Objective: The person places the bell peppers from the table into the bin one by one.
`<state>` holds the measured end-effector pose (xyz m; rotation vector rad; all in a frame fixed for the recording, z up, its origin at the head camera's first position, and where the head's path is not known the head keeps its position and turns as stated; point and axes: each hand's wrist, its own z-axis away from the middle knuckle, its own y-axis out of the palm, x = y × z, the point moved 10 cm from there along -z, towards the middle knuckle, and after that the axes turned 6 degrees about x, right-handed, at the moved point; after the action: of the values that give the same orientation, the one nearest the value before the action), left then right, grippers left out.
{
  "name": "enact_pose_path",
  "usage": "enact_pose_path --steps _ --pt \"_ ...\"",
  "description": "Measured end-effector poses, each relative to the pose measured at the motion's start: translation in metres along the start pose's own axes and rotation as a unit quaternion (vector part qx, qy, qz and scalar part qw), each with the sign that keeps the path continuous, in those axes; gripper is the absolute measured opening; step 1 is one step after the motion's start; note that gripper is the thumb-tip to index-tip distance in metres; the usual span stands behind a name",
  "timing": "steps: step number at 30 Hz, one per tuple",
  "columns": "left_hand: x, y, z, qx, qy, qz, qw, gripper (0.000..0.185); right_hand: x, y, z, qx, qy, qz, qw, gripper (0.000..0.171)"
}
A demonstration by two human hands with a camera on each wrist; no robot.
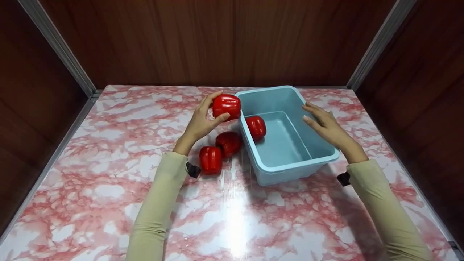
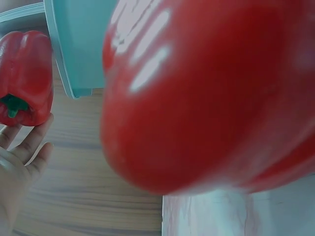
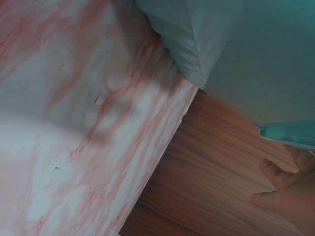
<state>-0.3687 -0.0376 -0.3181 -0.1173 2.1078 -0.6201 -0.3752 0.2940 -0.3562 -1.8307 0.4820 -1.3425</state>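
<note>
The surface [image 1: 108,203] is showing a glossy pink-and-white marble pattern, with a bright glare lying at 6 o'clock near the viewer. Dark wood panels are enclosing it on three sides, with metal strips [image 1: 58,47] running up the two far corners.

Near the surface's middle, two red peppers are lying loose: the nearer pepper [image 1: 210,160] at about 7 o'clock of the tub, the second pepper [image 1: 229,143] just beyond it and close against the tub wall. The light-blue tub [image 1: 290,170] is sitting slightly right of centre, with a third pepper [image 1: 256,127] lying inside against its left wall.

The left hand [image 1: 201,123] is grasping the held pepper [image 1: 226,106] between thumb and fingers, raised at the tub's far-left corner, about 10 o'clock of the tub. The right hand [image 1: 322,125] is resting with straight, released fingers on the tub's right rim, at 3 o'clock.

The left wrist view is showing what the head view does not: the held pepper's [image 2: 29,78] green stem, facing the palm, while a blurred pepper [image 2: 211,98] is filling most of the frame. The right wrist view is showing the tub's outer underside [image 3: 246,54] and the surface edge meeting the wood wall, with fingertips [image 3: 268,169] at the rim.
</note>
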Motion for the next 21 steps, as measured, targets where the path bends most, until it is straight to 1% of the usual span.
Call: enact_pose_path --steps 8,15,21 --pt "-0.0019 0.0008 -0.0014 -0.001 0.003 -0.002 1.0 0.065 -0.0008 0.001 -0.0003 0.003 0.008 0.0 1.0 0.052" --pt "-0.0066 0.0018 -0.0033 -0.005 0.02 -0.01 0.9997 0.063 0.0 0.0006 0.0006 0.0 0.004 -0.002 1.0 0.052" --pt "-0.0073 0.0041 -0.0059 -0.001 0.008 -0.008 0.9999 0.064 -0.0011 0.0007 0.0005 -0.001 0.003 -0.004 1.0 0.051"
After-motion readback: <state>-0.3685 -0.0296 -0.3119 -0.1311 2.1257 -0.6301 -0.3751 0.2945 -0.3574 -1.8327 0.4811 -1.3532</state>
